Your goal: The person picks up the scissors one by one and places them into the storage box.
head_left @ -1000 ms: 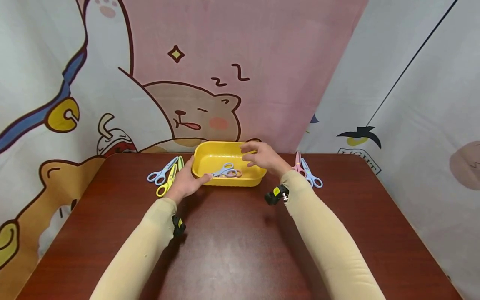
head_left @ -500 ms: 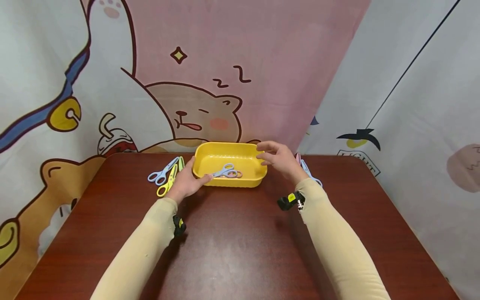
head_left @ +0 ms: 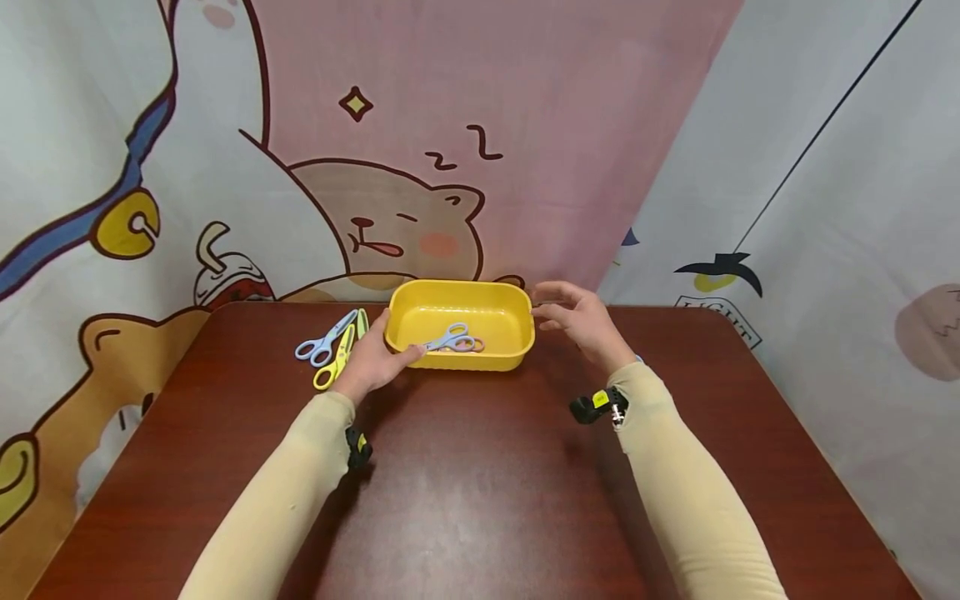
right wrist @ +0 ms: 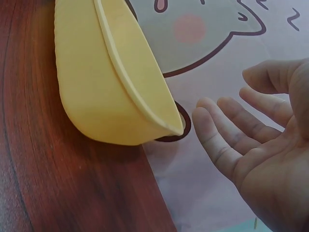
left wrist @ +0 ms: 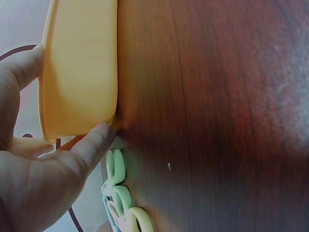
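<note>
Yellow plastic, the tub sits near the far edge of the table, with a blue pair of scissors and a pink pair lying inside it. Your left hand grips its left end, thumb along the near wall, fingers curled round the end. Your right hand hangs just beside the right end, fingers loosely spread, holding nothing. Blue scissors, yellow scissors and a green pair crowd the table just left of your left hand.
</note>
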Demonstrator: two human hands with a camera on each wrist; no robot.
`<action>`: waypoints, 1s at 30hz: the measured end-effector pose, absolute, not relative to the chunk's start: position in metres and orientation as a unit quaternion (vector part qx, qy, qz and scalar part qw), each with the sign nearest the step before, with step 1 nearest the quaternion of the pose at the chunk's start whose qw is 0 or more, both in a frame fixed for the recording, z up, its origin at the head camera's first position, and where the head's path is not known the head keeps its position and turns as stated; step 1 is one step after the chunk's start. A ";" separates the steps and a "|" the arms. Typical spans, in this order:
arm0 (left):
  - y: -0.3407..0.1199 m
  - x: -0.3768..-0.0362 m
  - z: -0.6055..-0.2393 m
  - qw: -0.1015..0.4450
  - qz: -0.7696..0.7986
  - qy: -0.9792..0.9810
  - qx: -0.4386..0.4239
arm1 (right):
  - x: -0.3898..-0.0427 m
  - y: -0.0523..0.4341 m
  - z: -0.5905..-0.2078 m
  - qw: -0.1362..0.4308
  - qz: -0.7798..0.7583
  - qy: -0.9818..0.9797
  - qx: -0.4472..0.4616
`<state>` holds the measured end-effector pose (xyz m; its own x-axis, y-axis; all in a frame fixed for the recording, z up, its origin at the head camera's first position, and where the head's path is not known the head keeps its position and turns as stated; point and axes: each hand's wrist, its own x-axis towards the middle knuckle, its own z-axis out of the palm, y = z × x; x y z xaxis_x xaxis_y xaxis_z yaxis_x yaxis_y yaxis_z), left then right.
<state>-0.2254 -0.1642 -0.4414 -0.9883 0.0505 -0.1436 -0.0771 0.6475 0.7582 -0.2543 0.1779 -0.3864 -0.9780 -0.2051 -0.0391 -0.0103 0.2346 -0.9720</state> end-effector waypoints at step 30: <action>-0.164 -0.226 -0.441 0.084 0.415 0.906 -0.009 | -0.255 0.231 -0.422 0.062 -0.601 0.797 0.022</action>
<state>-0.2265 -0.1643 -0.4412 -0.9859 0.0533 -0.1589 -0.0854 0.6559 0.7500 -0.2555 0.2307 -0.4221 -0.9914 -0.0385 -0.1252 0.1098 0.2774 -0.9545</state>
